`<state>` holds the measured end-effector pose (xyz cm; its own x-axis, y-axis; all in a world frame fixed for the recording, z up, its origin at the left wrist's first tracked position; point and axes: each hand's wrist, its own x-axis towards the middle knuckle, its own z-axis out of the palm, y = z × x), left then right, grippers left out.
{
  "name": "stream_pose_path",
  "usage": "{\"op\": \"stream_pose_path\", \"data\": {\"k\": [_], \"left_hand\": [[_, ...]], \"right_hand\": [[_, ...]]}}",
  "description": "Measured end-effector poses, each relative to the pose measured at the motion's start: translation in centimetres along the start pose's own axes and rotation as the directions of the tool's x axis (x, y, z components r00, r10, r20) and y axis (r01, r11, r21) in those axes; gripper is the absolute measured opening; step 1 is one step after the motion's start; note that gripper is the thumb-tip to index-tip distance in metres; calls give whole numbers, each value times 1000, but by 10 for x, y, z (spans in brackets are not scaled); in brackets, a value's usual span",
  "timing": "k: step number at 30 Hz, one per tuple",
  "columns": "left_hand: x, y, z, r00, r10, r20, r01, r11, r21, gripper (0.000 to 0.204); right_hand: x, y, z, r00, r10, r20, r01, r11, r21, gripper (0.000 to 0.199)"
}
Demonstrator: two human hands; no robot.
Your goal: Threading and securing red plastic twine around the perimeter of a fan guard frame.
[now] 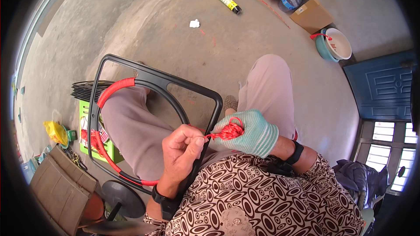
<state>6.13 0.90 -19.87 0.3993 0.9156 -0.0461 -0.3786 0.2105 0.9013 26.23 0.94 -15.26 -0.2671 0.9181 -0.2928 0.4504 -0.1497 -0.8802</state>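
Observation:
My bare left hand is closed in a pinch on a red cord strand. That strand runs to a knotted red cord bundle, with a loop standing up from it. My right hand, in a pale green and white striped glove, is closed around the bundle. Across my lap leans a black rectangular frame with a ring inside. Red wrapping covers part of the ring; another part is bare black. The frame's near right side passes behind my left hand.
On the left, a green crate holds red cord, beside stacked black rings and a cardboard box. A yellow-and-black can lies on the floor ahead. Basins and a brown carton stand far right, near a blue door.

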Motion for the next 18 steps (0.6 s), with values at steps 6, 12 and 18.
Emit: {"op": "stream_pose_path", "data": {"k": [6, 12, 18], "left_hand": [[0, 9, 7, 983, -151, -105, 142, 986, -92, 14], [-1, 5, 7, 992, -87, -95, 89, 996, 23, 13], [-3, 0, 4, 998, -5, -62, 18, 980, 197, 10]], "right_hand": [[-1, 6, 2, 906, -392, -158, 359, 911, -204, 29], [-2, -3, -1, 867, -497, -39, 423, 775, -470, 35], [-3, -3, 3, 869, -494, -23, 409, 744, -529, 29]]}}
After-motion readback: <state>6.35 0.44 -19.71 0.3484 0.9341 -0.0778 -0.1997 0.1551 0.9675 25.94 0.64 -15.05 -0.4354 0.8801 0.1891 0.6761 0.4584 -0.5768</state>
